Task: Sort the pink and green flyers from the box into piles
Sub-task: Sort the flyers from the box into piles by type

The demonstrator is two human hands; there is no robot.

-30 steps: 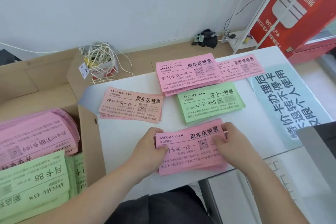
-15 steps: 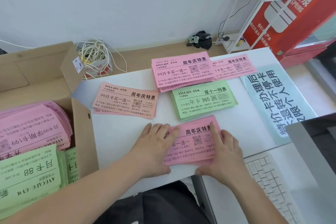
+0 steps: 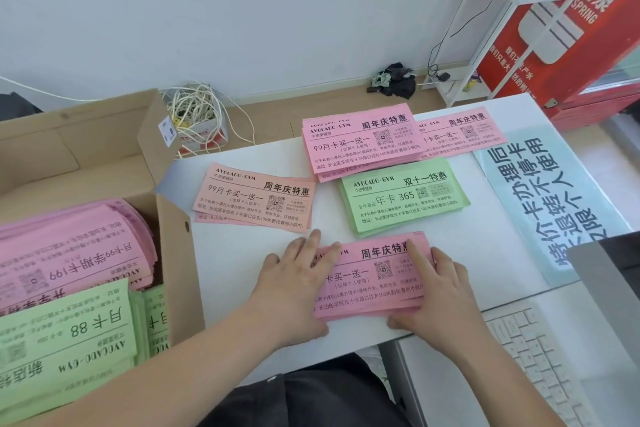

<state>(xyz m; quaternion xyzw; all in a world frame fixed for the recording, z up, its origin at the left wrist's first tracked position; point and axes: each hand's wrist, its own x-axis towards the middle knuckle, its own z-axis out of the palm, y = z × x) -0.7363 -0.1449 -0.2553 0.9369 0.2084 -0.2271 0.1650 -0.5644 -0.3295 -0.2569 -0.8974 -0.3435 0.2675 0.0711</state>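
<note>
Both hands lay flat with fingers straight, gripping nothing: the left hand (image 3: 294, 284) pressed the left end and the right hand (image 3: 440, 295) the right end of a pink flyer stack (image 3: 374, 279) near the front of the worktop (image 3: 228, 263). Thin, light sheets like these would probably slide and fan, so they are best squared by the short edges. The green pile (image 3: 405, 199) lay just behind, and more flyers filled the box (image 3: 175, 250).

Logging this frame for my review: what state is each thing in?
Box: open, flaps up, pink and green flyers inside.
Nearest pink pile: lying flat, under both hands.
Green pile: flat, untouched.
Left pink pile: slightly fanned, untouched.
Left hand: fingers straight, resting on the nearest pile's left end.
Right hand: fingers straight, on its right end.
</note>
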